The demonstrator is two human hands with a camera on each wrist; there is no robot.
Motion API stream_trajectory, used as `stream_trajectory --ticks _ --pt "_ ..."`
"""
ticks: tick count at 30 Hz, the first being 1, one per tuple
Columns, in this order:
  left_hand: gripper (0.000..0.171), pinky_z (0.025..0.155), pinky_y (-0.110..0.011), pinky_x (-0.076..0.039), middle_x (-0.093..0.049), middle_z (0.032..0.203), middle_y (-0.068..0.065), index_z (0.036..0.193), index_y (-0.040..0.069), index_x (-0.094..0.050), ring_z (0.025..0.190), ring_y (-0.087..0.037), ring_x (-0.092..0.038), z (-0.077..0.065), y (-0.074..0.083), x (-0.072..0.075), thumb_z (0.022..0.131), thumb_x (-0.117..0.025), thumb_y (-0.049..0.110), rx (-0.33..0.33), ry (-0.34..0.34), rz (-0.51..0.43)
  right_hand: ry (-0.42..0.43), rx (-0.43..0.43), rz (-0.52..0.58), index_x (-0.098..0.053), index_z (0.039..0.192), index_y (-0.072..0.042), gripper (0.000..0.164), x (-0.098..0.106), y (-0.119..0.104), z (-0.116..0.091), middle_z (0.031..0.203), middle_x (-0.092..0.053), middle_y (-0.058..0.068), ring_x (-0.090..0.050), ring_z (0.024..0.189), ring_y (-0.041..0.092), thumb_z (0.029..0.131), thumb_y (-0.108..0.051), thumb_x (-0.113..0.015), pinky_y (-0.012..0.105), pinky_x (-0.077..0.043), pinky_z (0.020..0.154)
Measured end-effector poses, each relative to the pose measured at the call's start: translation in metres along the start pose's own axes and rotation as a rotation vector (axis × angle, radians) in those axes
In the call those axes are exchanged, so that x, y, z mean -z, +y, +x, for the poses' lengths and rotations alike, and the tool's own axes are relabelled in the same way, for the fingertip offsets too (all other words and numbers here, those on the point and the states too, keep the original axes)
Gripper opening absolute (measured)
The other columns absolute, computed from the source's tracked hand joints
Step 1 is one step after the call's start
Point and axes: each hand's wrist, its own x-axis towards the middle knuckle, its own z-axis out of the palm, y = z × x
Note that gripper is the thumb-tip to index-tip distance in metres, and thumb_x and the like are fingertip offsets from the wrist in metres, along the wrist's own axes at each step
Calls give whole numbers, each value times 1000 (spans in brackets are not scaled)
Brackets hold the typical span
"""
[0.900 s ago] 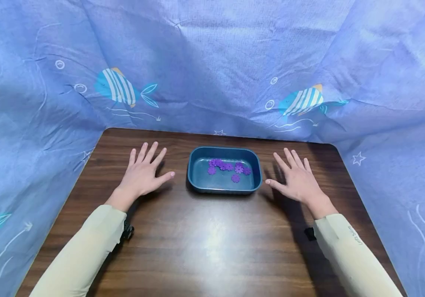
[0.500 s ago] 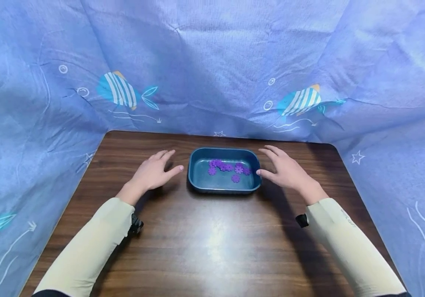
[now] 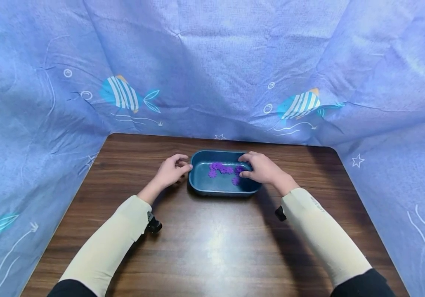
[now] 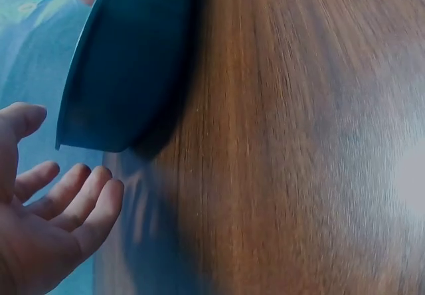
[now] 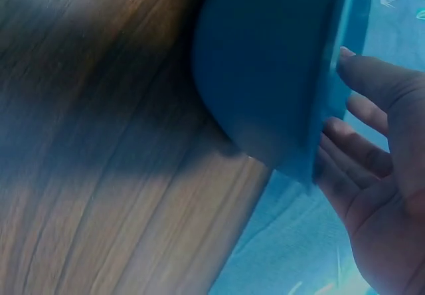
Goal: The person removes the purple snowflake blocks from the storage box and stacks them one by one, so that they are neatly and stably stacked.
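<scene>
A dark teal, rounded rectangular tub (image 3: 216,185) stands on the table in the head view. Several small purple flower-shaped pieces (image 3: 229,170) lie scattered on its floor. My left hand (image 3: 171,172) is at the tub's left end, fingers loosely bent. In the left wrist view a gap shows between that hand (image 4: 60,222) and the tub's wall (image 4: 126,62). Over the tub's right end reaches my right hand (image 3: 264,168), its thumb and fingers spread apart above the rightmost pieces and partly covering them. No piece shows between its fingers.
The dark wood-grain table (image 3: 212,239) extends around the tub, with a bright glare in front. A blue fish-print cloth (image 3: 212,82) hangs behind and at both sides. Black wrist devices (image 3: 154,223) sit under both pale sleeves.
Both hands have moved inward from either side of the tub, their spread fingers bending. The right hand now reaches over the right rim; the left is close to the left rim. The tub stays put.
</scene>
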Motion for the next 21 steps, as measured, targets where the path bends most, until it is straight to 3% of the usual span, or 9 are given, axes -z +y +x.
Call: stream_trajectory --ticks 3,10,18,21 --pt "54 80 -50 -63 -69 124 -20 144 3 -52 96 -33 -71 1 -2 -3 98 -70 27 37 -22 -96 -25 -38 -6 -66 130 -4 49 -6 -1 7 128 -67 15 -63 119 32 89 -26 -81 50 -51 106" --pt "53 80 -42 -65 -64 123 -24 142 0 -54 92 -21 -69 3 -2 -13 94 -72 8 108 -12 -278 -102 -138 -1 -67 128 -4 46 -19 -7 18 111 -70 14 -61 96 27 91 -29 -79 47 -56 94" --pt "52 74 -37 -66 -61 127 -22 143 2 -54 108 -38 -68 2 2 -16 94 -69 2 180 4 -409 -160 -175 -167 -69 126 -5 39 -26 -17 26 123 -70 17 -64 116 32 94 -27 -75 49 -53 105" --pt "51 73 -35 -66 -61 127 -22 143 3 -55 107 -38 -69 3 2 -17 95 -69 1 192 12 -422 -175 -179 -185 -70 127 -5 39 -27 -17 29 126 -70 17 -63 121 33 94 -25 -74 49 -52 107"
